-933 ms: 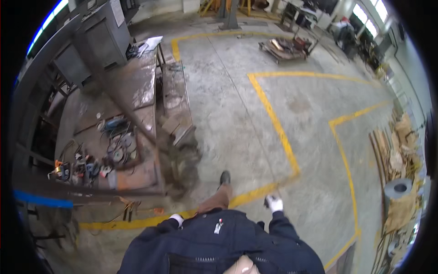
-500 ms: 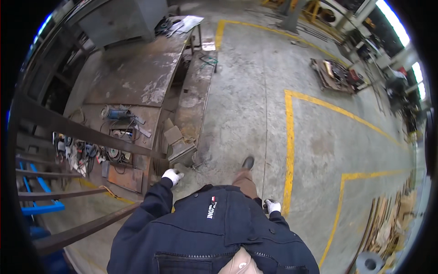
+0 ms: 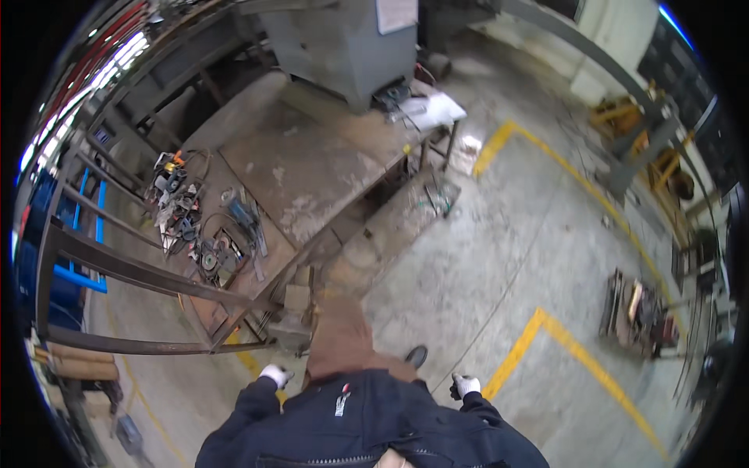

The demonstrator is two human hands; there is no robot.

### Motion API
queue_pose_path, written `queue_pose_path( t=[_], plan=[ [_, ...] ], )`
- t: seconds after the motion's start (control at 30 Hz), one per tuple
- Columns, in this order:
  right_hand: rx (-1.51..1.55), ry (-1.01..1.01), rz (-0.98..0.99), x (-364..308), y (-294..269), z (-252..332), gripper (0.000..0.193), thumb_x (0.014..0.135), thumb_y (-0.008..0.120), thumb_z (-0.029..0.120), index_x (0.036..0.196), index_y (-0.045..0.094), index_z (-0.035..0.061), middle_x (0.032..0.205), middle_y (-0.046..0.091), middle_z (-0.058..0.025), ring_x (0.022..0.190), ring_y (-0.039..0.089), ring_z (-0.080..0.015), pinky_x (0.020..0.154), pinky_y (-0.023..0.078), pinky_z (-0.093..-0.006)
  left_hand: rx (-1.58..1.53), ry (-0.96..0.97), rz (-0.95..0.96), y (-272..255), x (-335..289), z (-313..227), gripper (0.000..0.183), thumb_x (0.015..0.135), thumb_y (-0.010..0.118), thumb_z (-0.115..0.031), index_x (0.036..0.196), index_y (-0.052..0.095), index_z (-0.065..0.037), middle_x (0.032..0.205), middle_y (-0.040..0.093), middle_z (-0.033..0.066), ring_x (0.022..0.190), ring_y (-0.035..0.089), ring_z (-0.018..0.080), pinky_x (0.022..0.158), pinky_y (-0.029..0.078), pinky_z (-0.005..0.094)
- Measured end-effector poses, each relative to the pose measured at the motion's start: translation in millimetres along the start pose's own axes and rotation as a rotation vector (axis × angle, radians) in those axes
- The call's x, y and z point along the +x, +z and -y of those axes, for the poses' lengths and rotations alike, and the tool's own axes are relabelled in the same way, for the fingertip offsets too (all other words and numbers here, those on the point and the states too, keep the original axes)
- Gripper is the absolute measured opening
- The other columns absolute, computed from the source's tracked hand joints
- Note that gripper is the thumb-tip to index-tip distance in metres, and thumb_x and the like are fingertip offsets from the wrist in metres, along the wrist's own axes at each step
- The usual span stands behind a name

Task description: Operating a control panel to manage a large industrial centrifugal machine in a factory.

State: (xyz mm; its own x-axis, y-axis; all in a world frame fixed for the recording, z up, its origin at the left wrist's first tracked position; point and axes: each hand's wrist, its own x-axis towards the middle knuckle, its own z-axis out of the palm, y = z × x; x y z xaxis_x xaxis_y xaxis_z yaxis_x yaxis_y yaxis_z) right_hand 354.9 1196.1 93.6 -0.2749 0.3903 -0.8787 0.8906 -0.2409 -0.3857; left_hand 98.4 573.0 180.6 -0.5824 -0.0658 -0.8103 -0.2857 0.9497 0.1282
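Note:
My left hand (image 3: 276,376), in a white glove with dark fingers, hangs beside my brown-trousered leg. Its fingers are curled in, and nothing shows in them. The lower end of a brown metal frame (image 3: 140,271) is the thing nearest to it. On my other side, my right hand (image 3: 466,385) is held low over the concrete floor, near a yellow floor line (image 3: 511,355). It wears the same kind of glove, and its fingers are closed with nothing visible in them. Neither hand touches any tool or bench.
A worn metal workbench (image 3: 312,171) stands ahead to the left, with an angle grinder (image 3: 243,214) and several other tools on it. A grey cabinet (image 3: 335,51) rises behind. Metal blocks (image 3: 296,300) lie by its lower shelf. A loaded pallet (image 3: 636,312) sits at the right.
My view has turned left, so the bench and cabinet now sit further right in it. One leg has swung forward toward the bench. Both hands still hang low at my sides.

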Motion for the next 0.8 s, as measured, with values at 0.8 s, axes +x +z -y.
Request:
queue_pose_path(
  t=[0.8],
  plan=[
    [-0.441, -0.927, 0.174, -170, 118, 872, 0.027, 0.102, 0.074, 0.015, 0.120, 0.077, -0.0047, 0.099, 0.079, -0.0091, 0.086, 0.074, -0.0140, 0.079, 0.060, -0.0310, -0.346, 0.117, -0.013, -378, 89, -272, 0.060, 0.096, 0.068, -0.054, 0.123, 0.078, -0.002, 0.124, 0.075, 0.0278, 0.119, 0.070, 0.0448, 0.105, 0.054, 0.0499]
  ],
)
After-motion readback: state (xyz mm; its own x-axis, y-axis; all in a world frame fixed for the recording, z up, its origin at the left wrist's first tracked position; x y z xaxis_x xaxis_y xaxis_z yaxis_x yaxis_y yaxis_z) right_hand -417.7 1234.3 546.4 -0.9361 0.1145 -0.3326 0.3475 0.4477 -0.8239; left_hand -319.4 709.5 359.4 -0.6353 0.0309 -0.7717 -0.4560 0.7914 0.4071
